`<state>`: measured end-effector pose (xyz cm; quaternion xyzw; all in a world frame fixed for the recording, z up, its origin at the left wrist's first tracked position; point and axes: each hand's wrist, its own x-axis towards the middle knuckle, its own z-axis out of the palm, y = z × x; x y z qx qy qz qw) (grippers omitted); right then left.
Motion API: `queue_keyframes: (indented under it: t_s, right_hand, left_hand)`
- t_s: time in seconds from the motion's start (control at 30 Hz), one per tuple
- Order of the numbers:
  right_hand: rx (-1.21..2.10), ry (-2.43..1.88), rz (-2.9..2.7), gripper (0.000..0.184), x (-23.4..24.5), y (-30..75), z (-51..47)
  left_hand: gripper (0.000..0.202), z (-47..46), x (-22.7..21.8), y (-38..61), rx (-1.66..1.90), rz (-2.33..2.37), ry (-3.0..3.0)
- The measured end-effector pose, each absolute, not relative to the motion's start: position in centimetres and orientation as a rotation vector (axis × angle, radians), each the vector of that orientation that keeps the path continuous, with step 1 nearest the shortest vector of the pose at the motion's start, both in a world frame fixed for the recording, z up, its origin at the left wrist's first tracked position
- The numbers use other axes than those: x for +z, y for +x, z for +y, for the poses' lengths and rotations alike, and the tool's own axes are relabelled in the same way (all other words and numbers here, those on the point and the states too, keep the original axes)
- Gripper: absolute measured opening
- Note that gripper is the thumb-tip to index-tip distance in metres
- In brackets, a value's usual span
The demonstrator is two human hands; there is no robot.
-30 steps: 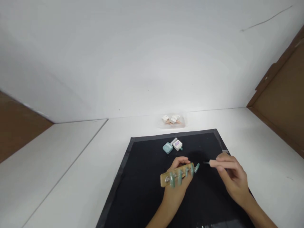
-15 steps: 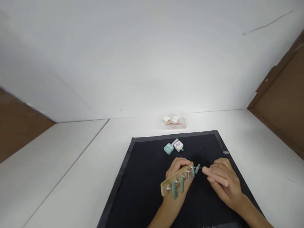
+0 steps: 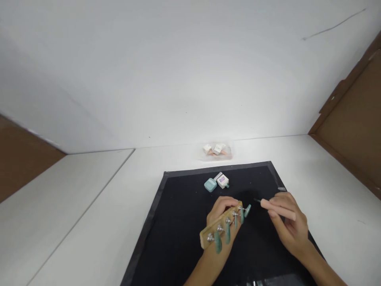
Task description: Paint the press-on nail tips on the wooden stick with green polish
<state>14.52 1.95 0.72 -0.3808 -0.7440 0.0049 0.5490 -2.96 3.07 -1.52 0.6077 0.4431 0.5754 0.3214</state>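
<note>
Black mat [image 3: 184, 222]; teal nail tips [image 3: 228, 234]; tan wooden holder [image 3: 208, 232]; pink brush handle [image 3: 278, 209].

Your left hand [image 3: 219, 209] was raised with its fingers curled shut; your right hand [image 3: 290, 227], just beside it and apart, pinched closed.

Tilted wooden strip [image 3: 215, 230] with teal nail tips [image 3: 228, 235]; pink-handled brush [image 3: 268, 205] just beside its far end.

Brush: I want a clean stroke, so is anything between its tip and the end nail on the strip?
Nothing visible. The brush in the right hand points at the end nail on the strip held by the left hand. Only bare mat shows in the gap.
</note>
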Motion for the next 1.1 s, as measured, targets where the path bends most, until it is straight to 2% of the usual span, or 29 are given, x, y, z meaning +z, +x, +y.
queue_keyframes:
  t_s: [0.2, 0.37, 0.57, 0.73, 0.97, 1.1]
  right_hand:
    - [0.228, -0.782, -1.863, 0.014, 1.4, 13.8, 1.8]
    - [0.063, -0.936, -1.716, 0.018, 0.4, 14.5, 2.0]
    - [0.239, -0.813, -1.824, 0.009, 1.1, 14.0, 1.9]
    - [0.105, -0.929, -1.744, 0.018, 1.1, 14.2, 2.3]
    - [0.282, -0.861, -1.801, 0.009, 1.3, 13.9, 2.1]
    - [0.175, -0.995, -1.695, 0.013, 1.0, 14.5, 2.2]
  left_hand:
    - [0.005, 3.3, -1.6, -2.7, 1.597, 1.155, 1.642]
    - [0.005, 3.1, -1.2, -2.4, 1.636, 1.181, 1.638]
    - [0.002, 2.8, -1.1, -2.4, 1.577, 1.138, 1.614]
    - [0.006, 2.7, -1.3, -2.8, 1.563, 1.081, 1.650]
    - [0.013, 2.7, -1.5, -3.1, 1.514, 1.062, 1.740]
    - [0.012, 2.8, -1.3, -3.0, 1.495, 1.094, 1.791]
